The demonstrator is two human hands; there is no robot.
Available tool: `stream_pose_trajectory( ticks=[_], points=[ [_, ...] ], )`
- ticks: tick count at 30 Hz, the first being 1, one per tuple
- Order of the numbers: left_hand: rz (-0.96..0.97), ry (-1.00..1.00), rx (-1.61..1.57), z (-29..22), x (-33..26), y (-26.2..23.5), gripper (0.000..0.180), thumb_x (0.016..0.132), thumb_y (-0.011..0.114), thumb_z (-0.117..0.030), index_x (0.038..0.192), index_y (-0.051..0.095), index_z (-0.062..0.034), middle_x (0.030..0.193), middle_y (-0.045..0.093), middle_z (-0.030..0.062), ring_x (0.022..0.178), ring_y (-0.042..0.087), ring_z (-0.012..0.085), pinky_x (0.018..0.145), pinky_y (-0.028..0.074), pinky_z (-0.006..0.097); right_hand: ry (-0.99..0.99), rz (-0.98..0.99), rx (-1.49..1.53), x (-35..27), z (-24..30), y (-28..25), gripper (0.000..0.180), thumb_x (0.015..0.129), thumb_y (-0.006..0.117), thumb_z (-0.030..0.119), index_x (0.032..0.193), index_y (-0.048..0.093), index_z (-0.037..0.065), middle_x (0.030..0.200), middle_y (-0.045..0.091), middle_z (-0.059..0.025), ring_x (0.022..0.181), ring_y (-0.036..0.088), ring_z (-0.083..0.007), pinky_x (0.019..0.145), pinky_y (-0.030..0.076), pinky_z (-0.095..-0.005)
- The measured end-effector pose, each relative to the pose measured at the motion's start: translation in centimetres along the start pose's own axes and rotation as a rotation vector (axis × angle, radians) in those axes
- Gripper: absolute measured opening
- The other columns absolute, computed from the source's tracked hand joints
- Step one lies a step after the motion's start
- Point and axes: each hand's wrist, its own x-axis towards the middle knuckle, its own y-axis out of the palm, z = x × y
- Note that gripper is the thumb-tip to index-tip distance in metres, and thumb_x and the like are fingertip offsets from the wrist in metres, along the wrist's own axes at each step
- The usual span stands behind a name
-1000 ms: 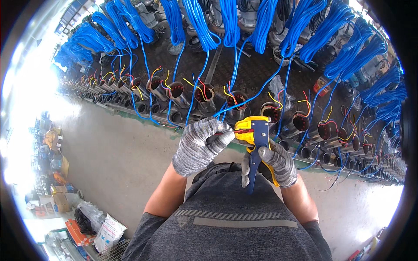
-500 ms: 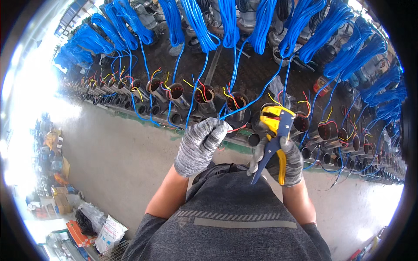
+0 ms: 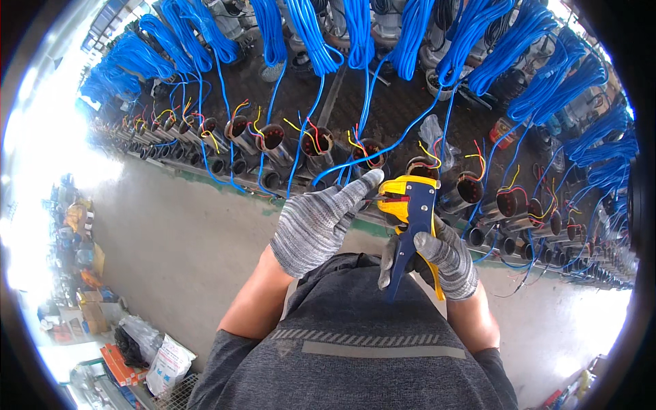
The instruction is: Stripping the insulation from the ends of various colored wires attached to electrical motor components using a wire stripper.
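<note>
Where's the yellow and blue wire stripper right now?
In the head view, the wire stripper sits just right of centre, gripped in the gloved right hand, its head beside the left hand fingertips, in front of the row of motor housings.

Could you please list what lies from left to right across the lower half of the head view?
Orange boxes on the floor → white printed bag → grey-gloved left hand → yellow-and-blue wire stripper → grey-gloved right hand.

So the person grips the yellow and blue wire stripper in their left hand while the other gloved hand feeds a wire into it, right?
Not quite: the head view shows the wire stripper gripped in the right hand. The left hand feeds the wire into it.
</note>
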Motion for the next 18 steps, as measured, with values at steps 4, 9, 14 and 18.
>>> stream_pose_trajectory(
  ticks=[4,9,14,18],
  points=[
    [0.122,-0.039,0.278,-0.8,-0.1,-0.7,0.070,0.089,0.062,0.003,0.153,0.056,-0.0269,0.084,0.070,0.0099,0.068,0.068,0.0288,0.064,0.054,0.040,0.005,0.008,-0.024,-0.2,-0.2,-0.2,0.084,0.093,0.076,0.045,0.149,0.041,-0.007,0.094,0.071,-0.0232,0.078,0.075,-0.0341,0.073,0.064,-0.0457],
    [0.093,-0.013,0.300,-1.2,-0.1,-0.7,0.076,0.087,0.059,0.004,0.155,0.053,-0.0290,0.068,0.060,0.0111,0.057,0.060,0.0290,0.056,0.049,0.042,0.005,0.005,-0.045,-0.1,-0.7,-0.4,0.083,0.093,0.076,0.045,0.149,0.041,-0.006,0.094,0.071,-0.0228,0.078,0.075,-0.0330,0.071,0.064,-0.0448],
    [0.062,-0.019,0.292,-1.4,-0.3,-0.3,0.076,0.086,0.061,0.002,0.155,0.053,-0.0279,0.064,0.058,0.0123,0.054,0.059,0.0296,0.054,0.048,0.043,-0.023,-0.011,-0.053,0.0,-1.4,-0.4,0.079,0.095,0.075,0.044,0.147,0.043,-0.005,0.090,0.071,-0.0202,0.075,0.075,-0.0311,0.069,0.064,-0.0435],
    [0.059,-0.014,0.277,-1.6,-0.3,-0.4,0.075,0.086,0.061,0.001,0.155,0.054,-0.0273,0.065,0.059,0.0130,0.055,0.059,0.0303,0.055,0.048,0.043,-0.029,-0.015,-0.061,0.0,-1.6,-0.6,0.074,0.098,0.072,0.045,0.145,0.045,-0.005,0.086,0.071,-0.0183,0.071,0.074,-0.0292,0.066,0.063,-0.0420]
  ],
)
